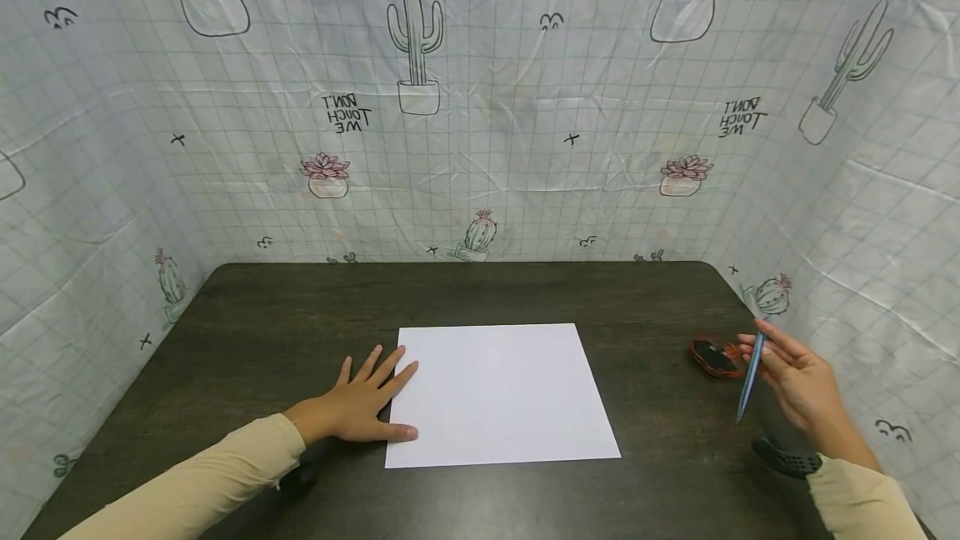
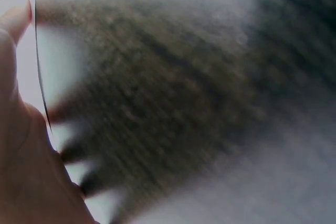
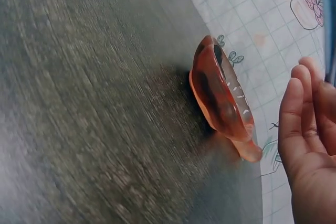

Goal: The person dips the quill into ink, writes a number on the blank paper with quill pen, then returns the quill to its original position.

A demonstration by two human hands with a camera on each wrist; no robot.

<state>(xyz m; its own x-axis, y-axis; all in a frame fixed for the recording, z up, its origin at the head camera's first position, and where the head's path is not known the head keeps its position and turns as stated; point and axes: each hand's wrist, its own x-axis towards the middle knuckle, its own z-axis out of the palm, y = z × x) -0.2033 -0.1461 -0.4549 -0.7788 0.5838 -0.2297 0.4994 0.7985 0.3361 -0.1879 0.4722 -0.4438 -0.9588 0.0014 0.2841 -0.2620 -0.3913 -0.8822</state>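
Note:
A white sheet of paper (image 1: 502, 394) lies flat on the dark wooden table. My left hand (image 1: 360, 403) is spread over its left edge, with the thumb and some fingertips on the sheet. In the left wrist view, part of that hand (image 2: 31, 171) shows at the left. My right hand (image 1: 806, 394) pinches a slim blue pen (image 1: 752, 373) above the table's right side, its narrow end pointing down. The right wrist view shows the fingers and only a sliver of the pen (image 3: 329, 24). Just left of this hand is a glossy, translucent orange-brown object (image 1: 716, 357) with dark patches; its kind is unclear.
The dark wooden table (image 1: 480, 294) has rounded back corners. White cloth (image 1: 510, 107) printed with cacti and a grid hangs behind it and along both sides, close to my right hand. A black band (image 1: 787, 457) is on my right wrist.

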